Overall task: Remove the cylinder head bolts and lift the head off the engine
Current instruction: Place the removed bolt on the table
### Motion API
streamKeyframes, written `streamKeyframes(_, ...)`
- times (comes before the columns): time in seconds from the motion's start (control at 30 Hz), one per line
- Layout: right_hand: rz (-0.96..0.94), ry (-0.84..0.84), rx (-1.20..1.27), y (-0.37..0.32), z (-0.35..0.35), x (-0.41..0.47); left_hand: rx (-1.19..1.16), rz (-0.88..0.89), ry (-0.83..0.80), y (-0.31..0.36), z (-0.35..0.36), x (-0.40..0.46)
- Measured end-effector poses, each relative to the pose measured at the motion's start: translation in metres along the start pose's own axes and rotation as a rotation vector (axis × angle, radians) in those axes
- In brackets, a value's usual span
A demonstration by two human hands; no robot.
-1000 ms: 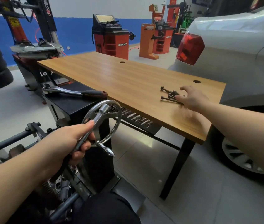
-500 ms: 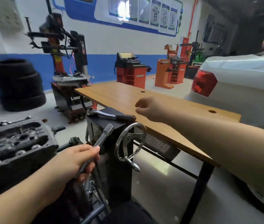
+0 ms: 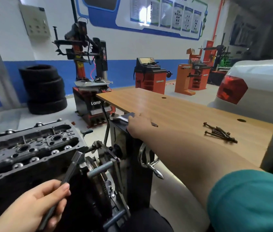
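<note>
Left hand [image 3: 37, 205] grips blurred socket extension [image 3: 68, 171]; right hand [image 3: 138, 125] hides ratchet [image 3: 118, 118] handle.

A workshop with a white wall [image 3: 6, 52] banded in blue along its base and a pale glossy floor [image 3: 1, 118]. At eleven o'clock stands a tyre changer [image 3: 89, 77], with a stack of tyres [image 3: 44, 88] at ten o'clock beside it. Posters [image 3: 166, 13] in a blue frame hang at twelve. Red-orange wheel balancers [image 3: 150, 75] stand at one o'clock. A wooden table [image 3: 174, 111] fills the centre right; a white car [image 3: 258, 81] sits at three.
</note>
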State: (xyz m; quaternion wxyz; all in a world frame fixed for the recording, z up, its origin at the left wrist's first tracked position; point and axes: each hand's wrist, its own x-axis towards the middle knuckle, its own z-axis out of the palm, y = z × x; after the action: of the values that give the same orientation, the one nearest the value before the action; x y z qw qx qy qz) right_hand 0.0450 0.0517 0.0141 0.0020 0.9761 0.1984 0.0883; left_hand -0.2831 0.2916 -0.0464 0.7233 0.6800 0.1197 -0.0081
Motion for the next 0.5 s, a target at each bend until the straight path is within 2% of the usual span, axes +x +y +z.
streamKeyframes(0.27, -0.007, 0.004, 0.125, -0.001, -0.007, 0.000, -0.055, 0.017, 0.006, 0.003, 0.017, 0.000)
streamKeyframes(0.3, 0.026, 0.019, 0.217, -0.001, -0.009, 0.002, -0.049, 0.023, 0.007, 0.006, 0.019, -0.001)
streamKeyframes(0.4, 0.087, 0.026, 0.747, -0.007, -0.021, 0.003, -0.038, 0.077, 0.034, 0.019, 0.017, -0.003)
streamKeyframes(0.5, -0.003, 0.070, 1.132, -0.029, -0.044, -0.012, -0.049, 0.182, 0.113, 0.035, 0.014, -0.005)
